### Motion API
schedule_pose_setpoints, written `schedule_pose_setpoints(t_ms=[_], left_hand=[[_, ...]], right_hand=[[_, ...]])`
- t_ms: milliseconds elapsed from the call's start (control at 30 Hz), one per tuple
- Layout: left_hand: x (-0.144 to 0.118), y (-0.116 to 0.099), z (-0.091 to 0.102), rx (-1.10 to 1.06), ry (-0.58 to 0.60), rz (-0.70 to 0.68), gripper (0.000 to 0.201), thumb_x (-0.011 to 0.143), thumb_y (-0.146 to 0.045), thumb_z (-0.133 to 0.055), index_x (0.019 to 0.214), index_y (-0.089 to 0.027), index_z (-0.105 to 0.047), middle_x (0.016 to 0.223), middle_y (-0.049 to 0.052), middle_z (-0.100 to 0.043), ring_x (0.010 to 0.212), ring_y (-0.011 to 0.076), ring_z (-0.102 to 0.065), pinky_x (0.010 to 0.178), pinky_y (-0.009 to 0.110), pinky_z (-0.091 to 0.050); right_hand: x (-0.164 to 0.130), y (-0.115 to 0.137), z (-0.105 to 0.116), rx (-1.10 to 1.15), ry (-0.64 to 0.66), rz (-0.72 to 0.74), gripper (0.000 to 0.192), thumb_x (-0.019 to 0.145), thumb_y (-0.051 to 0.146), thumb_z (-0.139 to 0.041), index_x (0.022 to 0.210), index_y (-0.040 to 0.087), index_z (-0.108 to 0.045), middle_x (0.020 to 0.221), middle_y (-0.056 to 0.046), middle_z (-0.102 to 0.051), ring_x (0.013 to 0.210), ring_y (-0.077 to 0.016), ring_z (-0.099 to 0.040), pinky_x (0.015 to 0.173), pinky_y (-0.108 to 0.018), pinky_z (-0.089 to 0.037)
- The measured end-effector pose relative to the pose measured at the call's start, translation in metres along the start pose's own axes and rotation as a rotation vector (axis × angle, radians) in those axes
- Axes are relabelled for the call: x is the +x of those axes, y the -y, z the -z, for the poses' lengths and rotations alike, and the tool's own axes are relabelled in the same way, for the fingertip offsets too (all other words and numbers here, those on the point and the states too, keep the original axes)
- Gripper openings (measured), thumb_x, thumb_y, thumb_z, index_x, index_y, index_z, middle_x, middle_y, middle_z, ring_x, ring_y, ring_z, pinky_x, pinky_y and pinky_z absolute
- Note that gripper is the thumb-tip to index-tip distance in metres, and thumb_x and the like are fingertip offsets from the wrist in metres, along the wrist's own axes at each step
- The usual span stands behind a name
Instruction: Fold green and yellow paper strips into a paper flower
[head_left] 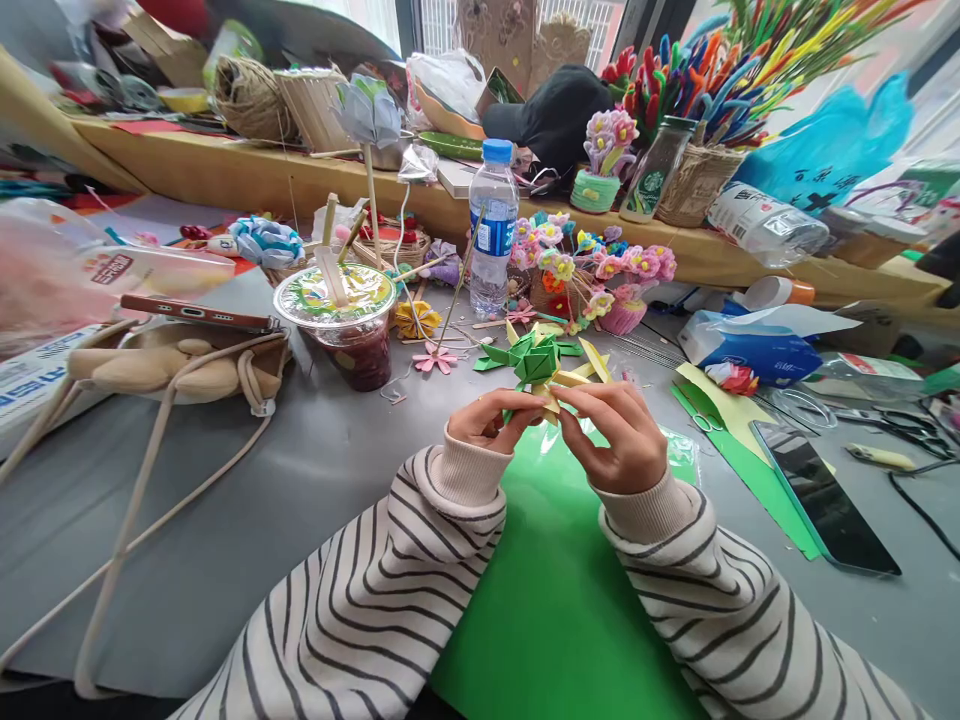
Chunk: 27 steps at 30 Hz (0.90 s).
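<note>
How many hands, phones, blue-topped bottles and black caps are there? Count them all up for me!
Hands: 2 (left hand, right hand)
Phones: 2 (dark phone, reddish phone)
Blue-topped bottle: 1
Black cap: 1
Total: 6

A folded-paper piece (535, 357), green and pale yellow, sits pinched in the fingers (517, 402) of the left hand (487, 420) and the right hand (622, 435) — crisp, creased green points clustered on top, yellow folds beneath, the lower edges partly hidden — held up front, over the counter (330, 470).

Folded paper piece (534, 358) green and, seemingly, yellow; sleeves (360, 590) cream, dark-striped; sheet (559, 590) green
</note>
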<state>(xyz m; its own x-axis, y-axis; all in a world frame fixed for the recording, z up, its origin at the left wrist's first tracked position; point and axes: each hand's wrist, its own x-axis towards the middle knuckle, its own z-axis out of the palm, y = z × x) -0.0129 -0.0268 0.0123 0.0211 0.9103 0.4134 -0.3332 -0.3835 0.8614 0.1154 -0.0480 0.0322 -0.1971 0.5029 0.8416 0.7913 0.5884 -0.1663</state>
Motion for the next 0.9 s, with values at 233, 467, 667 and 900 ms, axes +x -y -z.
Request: schedule_pose_setpoints(t_ms=[233,467,667,900], left_hand=[[-0.0013,-0.0057,-0.0041,-0.083,-0.007,0.087,0.007,0.061,-0.016,-0.062,0.067,-0.019,-0.061,0.064,-0.003,-0.061,0.056,0.0079,-0.058,0.055,0.02,-0.051],[-0.0041,-0.0029,0.0011,0.215,-0.011,0.107,0.024,0.063,-0.025,-0.06,0.086,-0.021,-0.059,0.07,-0.001,-0.062,0.049,0.0088,-0.058,0.047,0.018,-0.049],[-0.005,-0.0051,0.0042,0.285,0.043,0.05,0.013,0.068,-0.023,-0.056,0.079,-0.019,-0.059,0.072,0.001,-0.063,0.055,0.0109,-0.061,0.047,0.018,-0.049],[-0.0052,-0.0029,0.0049,0.256,0.07,-0.018,0.012,0.068,-0.02,-0.055,0.079,-0.018,-0.058,0.069,0.001,-0.062,0.054,0.0101,-0.06,0.048,0.018,-0.049]], right_hand=[[-0.0061,0.0003,0.0001,-0.058,-0.034,0.033,0.03,0.066,0.009,-0.056,0.095,0.019,-0.057,0.077,-0.004,-0.06,0.07,-0.0128,-0.053,0.065,-0.026,-0.047],[-0.0052,0.0021,0.0019,-0.133,-0.01,0.089,0.029,0.065,0.009,-0.057,0.093,0.018,-0.056,0.077,-0.004,-0.06,0.071,-0.0128,-0.053,0.068,-0.026,-0.046],[-0.003,0.0051,0.0029,-0.112,0.007,0.029,0.024,0.066,0.011,-0.056,0.089,0.018,-0.057,0.078,-0.004,-0.06,0.071,-0.0128,-0.05,0.066,-0.026,-0.044],[0.0005,0.0065,0.0051,-0.138,-0.016,0.014,0.019,0.064,0.014,-0.059,0.082,0.019,-0.061,0.073,-0.003,-0.06,0.068,-0.0131,-0.046,0.065,-0.027,-0.041]])
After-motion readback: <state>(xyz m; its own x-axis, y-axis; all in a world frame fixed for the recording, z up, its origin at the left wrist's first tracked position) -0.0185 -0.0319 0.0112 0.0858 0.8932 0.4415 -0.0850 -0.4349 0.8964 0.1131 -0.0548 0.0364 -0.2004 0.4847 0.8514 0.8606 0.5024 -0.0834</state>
